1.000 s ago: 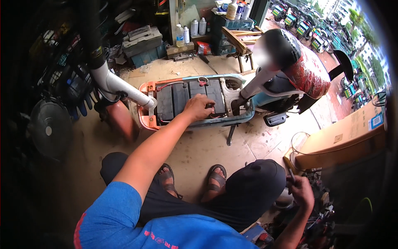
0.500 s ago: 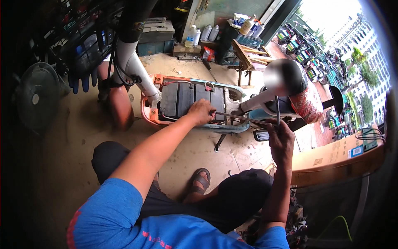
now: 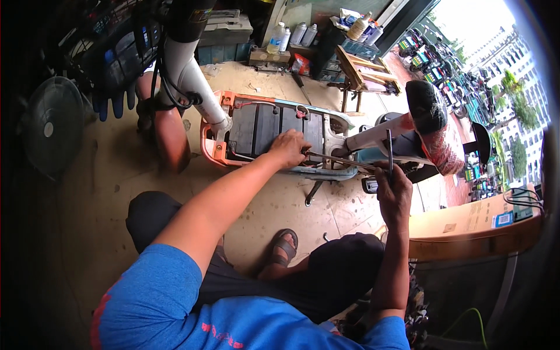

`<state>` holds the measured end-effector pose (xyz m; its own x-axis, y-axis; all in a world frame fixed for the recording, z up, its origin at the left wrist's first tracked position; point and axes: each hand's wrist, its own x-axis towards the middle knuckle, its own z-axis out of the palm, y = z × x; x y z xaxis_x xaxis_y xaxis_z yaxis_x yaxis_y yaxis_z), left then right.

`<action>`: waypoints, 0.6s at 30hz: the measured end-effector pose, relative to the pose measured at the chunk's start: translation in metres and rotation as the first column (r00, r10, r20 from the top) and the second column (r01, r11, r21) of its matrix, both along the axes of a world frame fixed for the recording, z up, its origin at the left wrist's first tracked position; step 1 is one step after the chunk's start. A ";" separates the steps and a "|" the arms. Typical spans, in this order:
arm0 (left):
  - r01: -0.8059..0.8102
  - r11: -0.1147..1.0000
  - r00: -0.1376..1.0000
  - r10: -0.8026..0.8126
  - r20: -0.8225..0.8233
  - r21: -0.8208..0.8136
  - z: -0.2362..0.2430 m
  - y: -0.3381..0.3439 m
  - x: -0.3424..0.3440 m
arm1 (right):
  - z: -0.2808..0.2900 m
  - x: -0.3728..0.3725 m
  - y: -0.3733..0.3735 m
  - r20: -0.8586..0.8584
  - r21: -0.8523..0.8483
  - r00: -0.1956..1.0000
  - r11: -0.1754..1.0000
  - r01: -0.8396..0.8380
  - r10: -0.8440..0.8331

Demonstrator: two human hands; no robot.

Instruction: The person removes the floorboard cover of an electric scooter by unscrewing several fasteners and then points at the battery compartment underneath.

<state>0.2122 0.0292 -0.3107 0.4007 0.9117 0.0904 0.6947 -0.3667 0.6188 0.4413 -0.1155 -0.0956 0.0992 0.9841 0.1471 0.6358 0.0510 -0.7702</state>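
My right hand [image 3: 395, 189] is closed round the handle of a T-handle wrench [image 3: 341, 159], its crossbar upright and its long thin shaft pointing left. The shaft's tip reaches my left hand [image 3: 289, 148], whose fingers are bent and pinched together at the near right edge of a row of dark grey batteries [image 3: 265, 125]. What those fingertips hold is hidden. The batteries sit in the open floor frame of an electric scooter [image 3: 213, 151], with orange and pale blue edges. A red cable [image 3: 301, 112] shows at their far side.
The scooter's white steering column [image 3: 189, 81] rises at left; its saddle [image 3: 429, 108] is at right. A person's leg [image 3: 171, 137] and a fan [image 3: 52, 128] are at left. A wooden stool [image 3: 364, 70], bottles [image 3: 277, 38] and a screwdriver [image 3: 302, 87] lie beyond. A cardboard box [image 3: 466, 224] stands right.
The view has shifted slightly, so the scooter sits a little further right. My left hand has moved slightly up and right with the batteries; the right hand keeps its hold on the wrench.
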 end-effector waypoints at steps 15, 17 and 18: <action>-0.021 0.993 0.999 0.017 0.039 0.120 -0.006 -0.003 0.003 | 0.029 -0.044 0.072 0.728 0.311 0.685 0.905 -0.292 -0.029; -0.017 0.996 1.000 0.015 0.016 0.084 -0.004 -0.003 0.003 | 0.028 -0.058 0.082 0.732 0.268 0.674 0.952 -0.149 -0.101; -0.020 0.996 1.000 0.018 0.022 0.082 -0.003 -0.002 0.003 | 0.027 -0.063 0.084 0.745 0.241 0.656 0.966 -0.090 -0.125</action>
